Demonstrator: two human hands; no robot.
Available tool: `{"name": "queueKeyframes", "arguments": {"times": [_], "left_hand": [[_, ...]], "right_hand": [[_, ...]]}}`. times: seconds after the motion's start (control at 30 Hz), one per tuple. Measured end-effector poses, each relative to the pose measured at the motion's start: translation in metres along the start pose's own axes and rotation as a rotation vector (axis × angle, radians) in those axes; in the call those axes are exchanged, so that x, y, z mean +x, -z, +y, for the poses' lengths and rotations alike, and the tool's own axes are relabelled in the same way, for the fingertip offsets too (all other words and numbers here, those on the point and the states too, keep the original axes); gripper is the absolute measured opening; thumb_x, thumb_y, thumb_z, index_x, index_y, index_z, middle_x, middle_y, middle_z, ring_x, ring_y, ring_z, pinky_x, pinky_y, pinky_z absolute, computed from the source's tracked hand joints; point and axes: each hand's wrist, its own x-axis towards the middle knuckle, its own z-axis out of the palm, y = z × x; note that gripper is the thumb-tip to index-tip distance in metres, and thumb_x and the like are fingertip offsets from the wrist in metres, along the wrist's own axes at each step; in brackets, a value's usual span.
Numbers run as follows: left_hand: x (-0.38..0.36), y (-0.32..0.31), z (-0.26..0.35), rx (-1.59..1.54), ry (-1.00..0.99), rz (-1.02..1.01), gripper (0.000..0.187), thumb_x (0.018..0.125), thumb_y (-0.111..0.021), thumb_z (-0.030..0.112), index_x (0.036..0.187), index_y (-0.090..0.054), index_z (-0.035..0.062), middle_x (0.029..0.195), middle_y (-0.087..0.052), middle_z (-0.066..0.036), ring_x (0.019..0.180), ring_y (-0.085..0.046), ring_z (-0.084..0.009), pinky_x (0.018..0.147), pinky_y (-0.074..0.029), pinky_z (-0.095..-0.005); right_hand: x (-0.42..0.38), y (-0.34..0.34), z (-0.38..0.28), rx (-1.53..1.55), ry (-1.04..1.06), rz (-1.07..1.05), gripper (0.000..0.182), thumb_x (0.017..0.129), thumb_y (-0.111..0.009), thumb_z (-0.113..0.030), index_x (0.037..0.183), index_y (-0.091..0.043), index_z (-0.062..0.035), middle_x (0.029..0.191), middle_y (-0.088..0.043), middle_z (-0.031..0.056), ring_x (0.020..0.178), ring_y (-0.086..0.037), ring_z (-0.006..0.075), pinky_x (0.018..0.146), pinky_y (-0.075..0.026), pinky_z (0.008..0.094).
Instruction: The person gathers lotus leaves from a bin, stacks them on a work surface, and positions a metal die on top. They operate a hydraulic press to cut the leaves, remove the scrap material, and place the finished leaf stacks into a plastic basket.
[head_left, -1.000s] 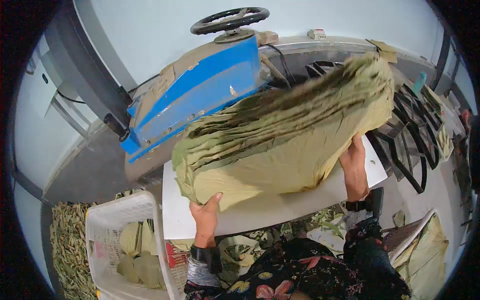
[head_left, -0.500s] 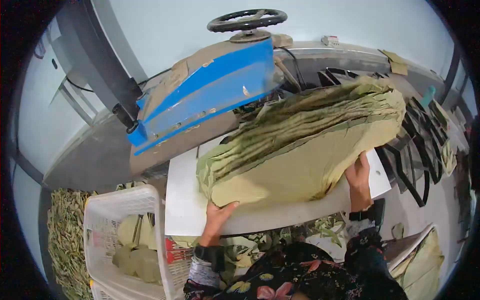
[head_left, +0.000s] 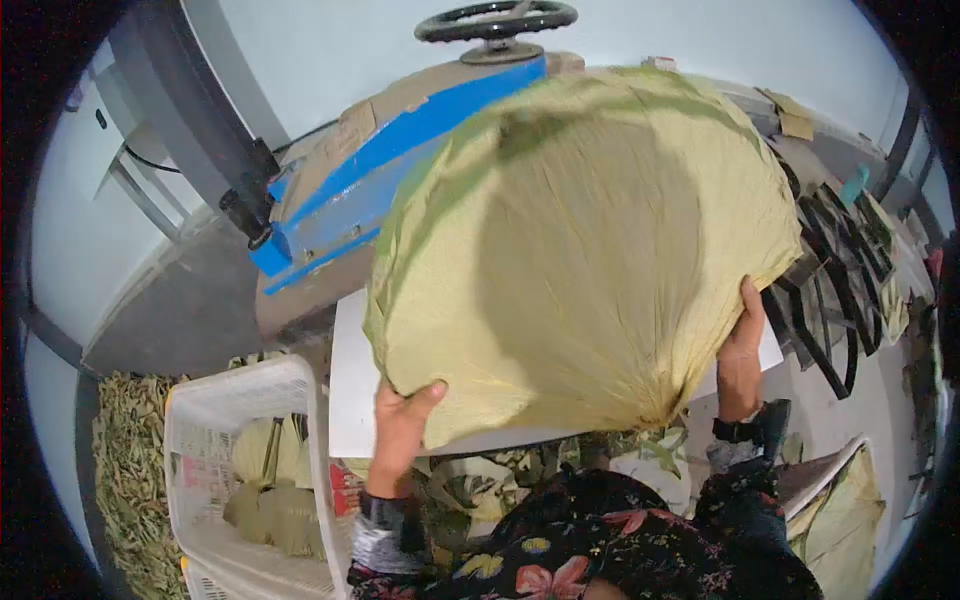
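A thick stack of large, dried pale-green leaves, lotus leaves by their look [head_left: 590, 250], is spread like a fan in front of me, its broad face tilted towards me. My left hand [head_left: 403, 425] grips its lower left edge, thumb on top and fingers hidden underneath. On the right edge, my right hand [head_left: 740, 360] is closed with its thumb along the side. A shadow falls across the middle of the leaves. Beneath them lies a white board [head_left: 350, 390], mostly covered by the stack.
Behind the stack stands a blue machine [head_left: 350, 200] with a black handwheel [head_left: 495, 20]. A white plastic basket [head_left: 320, 440] with leaf pieces is at lower left, beside a heap of leaf scraps [head_left: 130, 470]. Black angular frames [head_left: 830, 270] lie to the right.
The leaf stack has tipped up, its far edge rising, so its broad face now shows instead of its layered edge. Both hands have kept hold; the left has shifted slightly left.
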Motion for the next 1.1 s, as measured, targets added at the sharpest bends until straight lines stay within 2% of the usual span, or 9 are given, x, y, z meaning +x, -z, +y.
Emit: {"name": "queueKeyframes", "arguments": {"times": [0.17,0.37,0.7,0.8,0.87,0.93,1.0,1.07,1.1], "left_hand": [[0.001,0.031,0.026,-0.085,0.238,-0.084,0.044,0.08,-0.066,0.01,0.12,-0.05,-0.0013,0.109,-0.06,-0.008,0.097,-0.056,-0.0171,0.086,-0.045,-0.0316],[0.044,0.083,-0.018,0.296,0.566,-0.194,0.037,0.08,-0.068,0.018,0.109,-0.058,-0.0028,0.095,-0.064,-0.007,0.082,-0.06,-0.0174,0.074,-0.049,-0.0325],[0.133,0.107,-0.031,0.373,0.475,-0.327,0.041,0.078,-0.067,0.015,0.112,-0.055,-0.0033,0.1,-0.061,-0.009,0.089,-0.058,-0.0175,0.077,-0.047,-0.0314],[0.13,0.104,-0.032,0.358,0.36,-0.388,0.049,0.075,-0.068,0.016,0.116,-0.051,-0.0044,0.107,-0.059,-0.014,0.094,-0.057,-0.0229,0.082,-0.046,-0.0353],[0.121,0.075,-0.017,1.499,-0.058,-0.09,0.051,0.075,-0.066,0.018,0.117,-0.049,-0.0057,0.112,-0.057,-0.02,0.098,-0.057,-0.0327,0.086,-0.045,-0.0405],[0.108,0.047,-0.021,1.596,-0.672,0.016,0.046,0.078,-0.061,0.017,0.117,-0.049,-0.0044,0.115,-0.055,-0.022,0.104,-0.053,-0.0388,0.092,-0.041,-0.0443],[0.086,-0.003,-0.024,1.142,-0.781,-0.212,0.041,0.083,-0.057,0.018,0.118,-0.049,-0.0019,0.111,-0.057,-0.021,0.105,-0.052,-0.0377,0.092,-0.04,-0.0445],[0.057,-0.054,-0.002,1.058,-0.326,-0.663,0.058,0.085,-0.056,0.038,0.129,-0.041,0.0034,0.117,-0.054,-0.023,0.105,-0.052,-0.0384,0.089,-0.04,-0.0476],[0.047,-0.07,-0.007,0.992,-0.505,-0.607,0.06,0.083,-0.057,0.041,0.128,-0.043,0.0043,0.111,-0.056,-0.021,0.101,-0.054,-0.0382,0.087,-0.041,-0.0471]], "right_hand": [[-0.027,0.0,0.011,-0.333,-0.086,0.027,0.058,0.083,-0.06,-0.029,0.128,-0.042,0.0017,0.122,-0.054,0.0135,0.108,-0.054,0.0263,0.095,-0.042,0.039],[-0.023,0.018,0.063,-0.556,-0.146,0.184,0.045,0.076,-0.065,-0.015,0.113,-0.051,0.0074,0.1,-0.061,0.0131,0.086,-0.061,0.0236,0.077,-0.049,0.0354],[-0.002,0.002,0.104,-0.596,-0.006,0.099,0.043,0.08,-0.064,-0.011,0.115,-0.049,0.0069,0.104,-0.059,0.0121,0.089,-0.059,0.0212,0.078,-0.048,0.0335],[-0.002,0.009,0.103,-0.649,-0.101,0.109,0.042,0.081,-0.063,-0.01,0.117,-0.048,0.0059,0.104,-0.059,0.0115,0.09,-0.059,0.0206,0.079,-0.048,0.0332],[0.004,0.021,0.106,-0.688,-0.055,0.092,0.042,0.081,-0.062,-0.009,0.117,-0.048,0.0054,0.104,-0.059,0.0112,0.09,-0.059,0.0204,0.079,-0.048,0.0331],[0.003,0.019,0.112,-0.72,-0.009,0.076,0.042,0.081,-0.062,-0.009,0.118,-0.047,0.0049,0.104,-0.059,0.0108,0.09,-0.059,0.0203,0.079,-0.048,0.0331],[-0.004,0.009,0.108,-0.672,-0.01,0.102,0.042,0.081,-0.062,-0.009,0.118,-0.047,0.0043,0.103,-0.059,0.0102,0.089,-0.059,0.0202,0.079,-0.048,0.0326],[-0.007,0.004,0.106,-0.697,0.035,0.097,0.037,0.08,-0.061,-0.007,0.113,-0.049,0.0052,0.1,-0.06,0.0106,0.085,-0.059,0.0197,0.076,-0.048,0.032],[-0.007,0.002,0.106,-0.72,0.085,0.099,0.033,0.079,-0.06,-0.005,0.109,-0.052,0.006,0.097,-0.06,0.011,0.08,-0.059,0.0191,0.074,-0.048,0.0315]]}}
